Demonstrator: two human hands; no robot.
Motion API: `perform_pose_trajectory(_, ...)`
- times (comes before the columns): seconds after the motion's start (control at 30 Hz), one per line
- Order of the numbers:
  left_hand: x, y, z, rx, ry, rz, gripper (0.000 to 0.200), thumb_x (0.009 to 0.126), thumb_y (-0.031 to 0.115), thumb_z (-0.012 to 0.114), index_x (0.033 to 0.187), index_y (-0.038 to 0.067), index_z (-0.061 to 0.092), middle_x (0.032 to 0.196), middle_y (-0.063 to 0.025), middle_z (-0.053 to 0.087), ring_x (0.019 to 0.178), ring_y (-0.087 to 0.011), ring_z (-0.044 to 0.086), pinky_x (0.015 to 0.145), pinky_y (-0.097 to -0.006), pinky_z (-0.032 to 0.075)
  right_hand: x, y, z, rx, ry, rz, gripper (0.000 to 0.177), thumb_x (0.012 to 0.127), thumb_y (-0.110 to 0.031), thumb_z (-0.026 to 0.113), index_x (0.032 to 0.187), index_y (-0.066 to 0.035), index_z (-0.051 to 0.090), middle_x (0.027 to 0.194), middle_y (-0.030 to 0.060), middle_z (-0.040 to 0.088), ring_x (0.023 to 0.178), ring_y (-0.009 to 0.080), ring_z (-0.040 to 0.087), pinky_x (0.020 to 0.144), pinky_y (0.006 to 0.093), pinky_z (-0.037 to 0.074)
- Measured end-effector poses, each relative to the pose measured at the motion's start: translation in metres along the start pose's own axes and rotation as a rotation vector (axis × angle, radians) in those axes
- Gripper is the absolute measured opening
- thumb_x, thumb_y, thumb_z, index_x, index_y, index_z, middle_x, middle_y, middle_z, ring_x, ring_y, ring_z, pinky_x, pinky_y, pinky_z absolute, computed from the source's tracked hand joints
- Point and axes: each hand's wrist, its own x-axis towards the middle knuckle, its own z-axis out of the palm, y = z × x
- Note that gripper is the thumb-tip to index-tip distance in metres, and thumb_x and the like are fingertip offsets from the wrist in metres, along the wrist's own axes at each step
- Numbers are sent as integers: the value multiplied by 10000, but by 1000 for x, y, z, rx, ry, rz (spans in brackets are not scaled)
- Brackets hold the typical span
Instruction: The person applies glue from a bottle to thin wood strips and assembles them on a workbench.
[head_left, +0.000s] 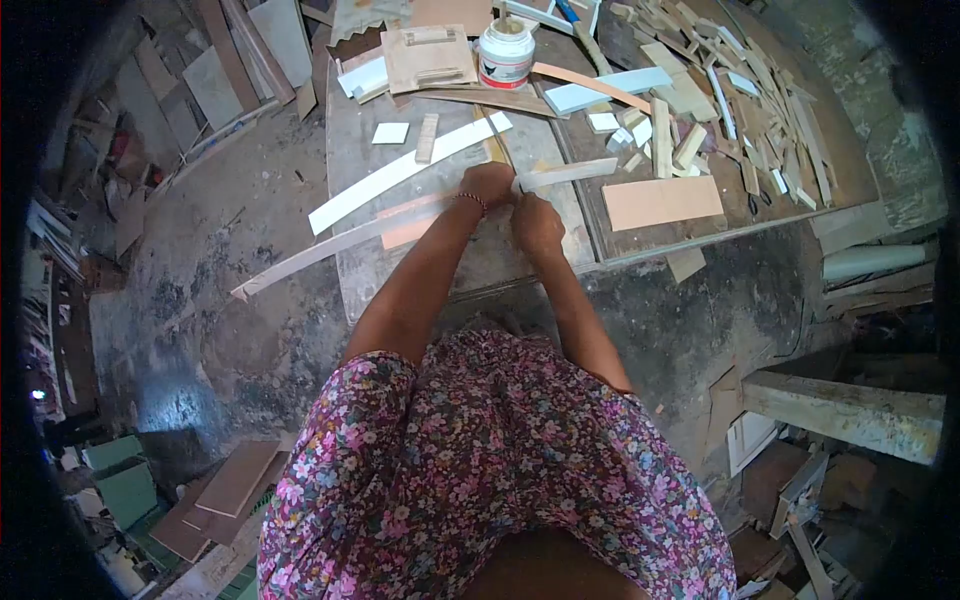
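A long, thin wooden strip [570, 173] crosses the worktable [360, 270] at a slant and sticks out past its left edge. My left hand [488, 186] is closed on this strip near the middle, pressing it down. Just to the right, my right hand [537, 222] is a fist around the near end of a narrow dark blade-like tool [497, 135], which runs away from me across the strip. Its handle is hidden by my fingers. Beyond my left hand lies a white-faced strip [400, 182] with a small ribbed wooden block [427, 138] on it.
A white tub [506, 55] stands at the back beside a wooden panel with handles [430, 62]. To the right lie a peach-coloured board [664, 203], scissors [760, 203] and a heap of wood offcuts [775, 95]. Boards lean by the left wall.
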Motion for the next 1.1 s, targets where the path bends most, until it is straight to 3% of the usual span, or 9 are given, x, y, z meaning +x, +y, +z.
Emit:
perform_pose_trajectory(0.13,8,-9,1,-26,-87,72,329,618,295,621,794,20,585,837,-162,574,811,-281,561,701,-373,443,12,2,4,-28,-61,55,288,803,-237,366,829,-18,550,796,195,573,782,361,547,676,438,427)
perform_pose_trajectory(0.23,-10,-10,-5,-194,12,131,305,663,295,585,798,22,564,832,-158,566,810,-282,552,711,-395,418,4,-7,-9,22,-72,96,270,796,-222,374,878,-10,518,829,211,564,812,364,540,701,437,420)
perform_pose_trajectory(0.33,-26,-8,-4,-195,268,147,311,712,339,530,769,33,546,807,-137,561,785,-270,549,685,-396,403,6,-6,-4,53,-59,121,304,816,-256,352,901,6,480,809,241,554,806,382,532,707,450,405)
perform_pose_trajectory(0.53,-35,10,5,3,401,40,282,780,323,452,707,61,529,731,-127,562,662,-242,558,583,-357,406,3,-8,-6,7,-22,15,278,815,-235,361,868,22,449,756,264,549,755,395,539,663,460,414)
perform_pose_trajectory(0.63,-32,13,3,-9,410,-84,390,814,384,378,671,67,554,648,-98,572,628,-218,570,599,-344,417,3,-9,-3,-65,-4,-31,274,819,-238,359,860,17,449,730,260,551,720,396,544,644,465,416)
perform_pose_trajectory(0.73,-33,10,11,-4,469,-43,409,813,396,374,641,70,552,623,-92,573,562,-215,567,535,-338,426,-8,-11,-8,-93,-6,-34,280,826,-243,351,844,18,452,702,252,553,689,393,548,632,463,419)
perform_pose_trajectory(0.83,-34,11,18,28,405,-78,373,820,359,374,648,80,552,605,-87,567,565,-220,571,492,-343,429,-12,-6,3,-58,35,-28,297,835,-250,341,820,22,460,679,242,556,661,387,552,616,456,425)
perform_pose_trajectory(0.93,-34,9,23,35,504,-6,345,828,323,364,655,92,554,595,-88,572,574,-225,577,488,-347,437,-14,-2,11,-57,77,0,318,841,-255,334,783,26,472,669,235,557,651,381,554,600,448,429)
perform_pose_trajectory(1.1,-23,5,30,23,409,-123,339,834,271,337,673,66,554,597,-105,577,561,-240,582,508,-363,453,-12,-4,14,-62,78,-44,316,839,-257,341,763,13,489,655,233,551,649,385,551,592,454,424)
